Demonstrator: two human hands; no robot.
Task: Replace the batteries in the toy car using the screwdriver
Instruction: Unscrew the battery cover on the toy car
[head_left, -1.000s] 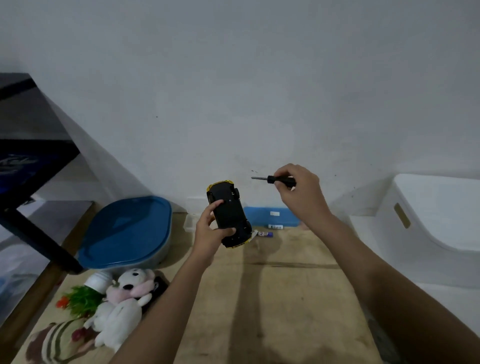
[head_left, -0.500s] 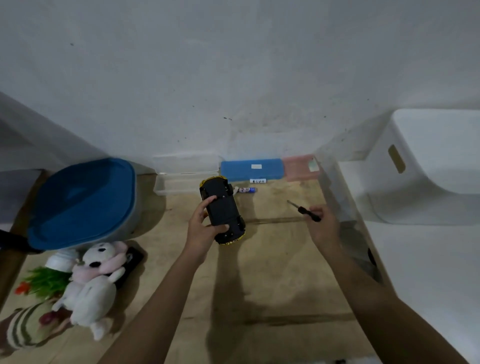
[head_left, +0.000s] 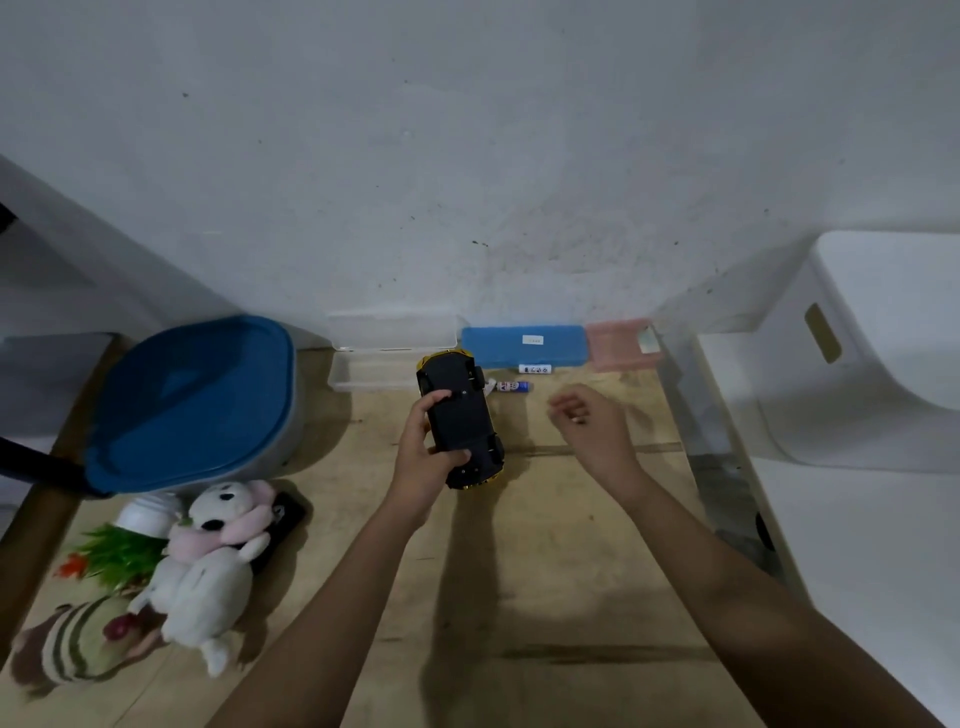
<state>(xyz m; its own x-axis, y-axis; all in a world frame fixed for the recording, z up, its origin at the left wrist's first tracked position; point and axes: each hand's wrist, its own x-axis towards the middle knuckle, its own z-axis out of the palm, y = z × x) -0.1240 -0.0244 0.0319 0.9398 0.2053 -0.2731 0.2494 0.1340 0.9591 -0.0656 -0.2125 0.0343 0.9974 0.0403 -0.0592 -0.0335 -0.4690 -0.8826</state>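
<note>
Surface: pale, scuffed wooden bench (head_left: 545, 571) with a dark seam across it; its far edge meets a rough grey-white plaster wall (head_left: 467, 156).
Room: dim light; a large white plastic bin with a slot handle (head_left: 857, 364) stands off the bench's right edge.
Car: yellow plastic toy car (head_left: 462, 415), black underside turned up, held over the far middle of the bench. Its long axis runs away from the person, far end leaning slightly left. I cannot tell which end is the front.
Left hand: the left hand (head_left: 421, 462) grips the car from its left side, thumb and fingers curled onto the underside.
Right hand: the right hand (head_left: 592, 426) hovers right of the car, apart from it, fingers curled and blurred. I cannot tell whether they pinch anything.
Containers: grey tub with a blue lid (head_left: 197, 400) at the far left corner, closed, contents hidden. Clear plastic box (head_left: 379, 371) at the far edge, lid up against the wall, contents unclear. Flat blue case (head_left: 519, 345) and pink case (head_left: 618, 343) side by side, closed.
Loose: small blue-and-white battery (head_left: 514, 386) lying in front of the blue case.
Left edge: white-and-pink plush toy (head_left: 208, 561), striped plush (head_left: 67, 644), green plastic plant (head_left: 119, 556).
</note>
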